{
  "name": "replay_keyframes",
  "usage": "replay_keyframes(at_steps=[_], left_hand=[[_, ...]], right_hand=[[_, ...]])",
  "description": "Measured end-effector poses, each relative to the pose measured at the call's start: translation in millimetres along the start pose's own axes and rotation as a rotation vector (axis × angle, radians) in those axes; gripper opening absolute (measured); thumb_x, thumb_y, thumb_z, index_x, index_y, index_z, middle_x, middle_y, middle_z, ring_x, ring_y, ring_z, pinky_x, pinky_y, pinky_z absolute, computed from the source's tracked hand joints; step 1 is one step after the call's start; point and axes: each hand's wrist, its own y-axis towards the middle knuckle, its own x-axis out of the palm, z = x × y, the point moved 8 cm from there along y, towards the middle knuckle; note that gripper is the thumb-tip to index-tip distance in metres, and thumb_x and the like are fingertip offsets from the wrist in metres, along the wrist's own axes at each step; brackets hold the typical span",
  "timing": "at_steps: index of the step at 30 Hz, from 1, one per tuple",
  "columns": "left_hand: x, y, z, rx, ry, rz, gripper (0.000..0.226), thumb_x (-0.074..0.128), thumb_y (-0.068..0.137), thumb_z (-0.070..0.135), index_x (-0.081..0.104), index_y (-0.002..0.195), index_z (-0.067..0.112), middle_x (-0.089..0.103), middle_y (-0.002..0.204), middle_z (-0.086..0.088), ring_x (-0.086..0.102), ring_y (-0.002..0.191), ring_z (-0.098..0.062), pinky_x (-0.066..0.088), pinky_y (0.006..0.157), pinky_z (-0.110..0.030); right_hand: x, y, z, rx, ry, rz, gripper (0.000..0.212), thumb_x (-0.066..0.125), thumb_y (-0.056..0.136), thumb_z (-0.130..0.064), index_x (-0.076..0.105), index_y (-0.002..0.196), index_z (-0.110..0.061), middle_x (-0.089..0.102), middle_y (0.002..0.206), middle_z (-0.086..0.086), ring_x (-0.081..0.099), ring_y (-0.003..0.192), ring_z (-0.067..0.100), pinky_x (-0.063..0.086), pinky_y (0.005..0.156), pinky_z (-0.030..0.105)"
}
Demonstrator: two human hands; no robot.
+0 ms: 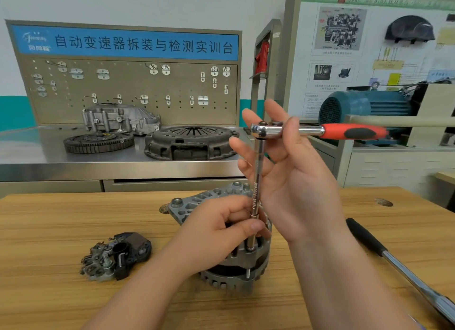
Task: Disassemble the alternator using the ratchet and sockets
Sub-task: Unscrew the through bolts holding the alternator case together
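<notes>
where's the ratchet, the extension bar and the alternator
ratchet (pixel 352 131): head view, on its red handle.
extension bar (pixel 257 179): head view, on the bare shaft below the ratchet's head.
alternator (pixel 194 202): head view, on the grey pierced end frame at its top left.

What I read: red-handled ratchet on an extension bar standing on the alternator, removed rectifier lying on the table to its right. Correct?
Wrong side. The head view shows the rectifier on the table to the left of the alternator; the ratchet and extension bar are as you said.
</notes>
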Motion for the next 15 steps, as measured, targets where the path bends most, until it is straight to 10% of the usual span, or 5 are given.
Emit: replay_keyframes(at_steps=[5, 15], left_hand=[[2, 2, -5, -0.024, -0.004, 0.002, 0.024, 0.059, 0.084, 0.028, 0.067, 0.102, 0.014, 0.077, 0.095, 0.007, 0.071, 0.096, -0.009, 0.051, 0.096, -0.045], [5, 2, 3, 0.01, 0.1, 0.005, 0.021, 0.049, 0.09, 0.029, 0.065, 0.103, 0.027, 0.074, 0.092, 0.018, 0.068, 0.093, 0.0, 0.053, 0.09, -0.035]], right_hand=[[2, -6, -17, -0.3, -0.444, 0.059, 0.023, 0.063, 0.084, -0.038, 0.07, 0.105, -0.045, 0.07, 0.118, -0.01, 0.064, 0.113, 0.014, 0.047, 0.103, 0.038], [-3, 1, 1, 0.022, -0.022, -0.001, 0.037, 0.05, 0.086, -0.045, 0.063, 0.116, -0.028, 0.073, 0.112, -0.005, 0.073, 0.088, 0.018, 0.056, 0.079, 0.027]])
